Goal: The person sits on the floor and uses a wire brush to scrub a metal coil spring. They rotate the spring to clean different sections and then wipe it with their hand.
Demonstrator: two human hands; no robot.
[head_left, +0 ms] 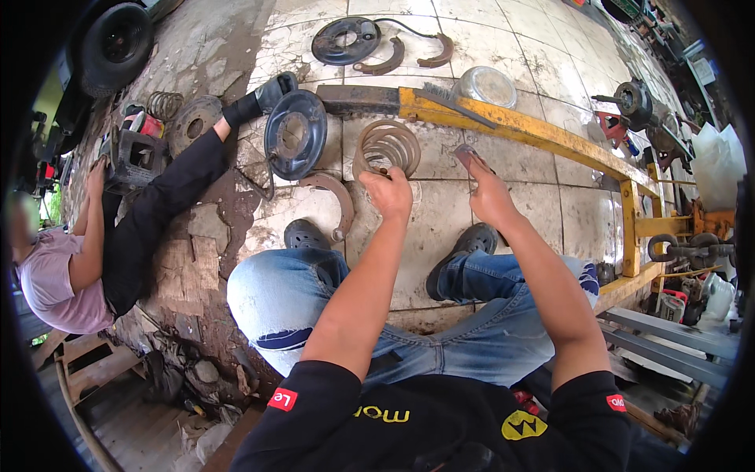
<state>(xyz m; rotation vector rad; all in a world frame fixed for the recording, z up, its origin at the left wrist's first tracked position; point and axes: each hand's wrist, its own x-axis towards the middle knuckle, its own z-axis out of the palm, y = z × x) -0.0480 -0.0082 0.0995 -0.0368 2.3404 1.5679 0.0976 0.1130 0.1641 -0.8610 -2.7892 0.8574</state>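
My left hand [388,193] is closed on the near edge of a rusty coil spring [387,147], which rests on the tiled floor in front of me. In my right hand [491,193] is a small flat brown piece [466,156], pinched between thumb and fingers; its exact kind I cannot make out. It is held to the right of the spring, apart from it. A curved brake shoe [340,203] lies left of my left hand. Beyond it, a dark round brake backing plate [296,134] leans by another person's foot.
A yellow steel beam [519,132] crosses the floor beyond my hands. Past it lie another backing plate [346,41], two brake shoes [384,60] and a clear round container [486,86]. On the left sits a person [67,271], a leg stretched toward the backing plate, hands at a dark block [135,161].
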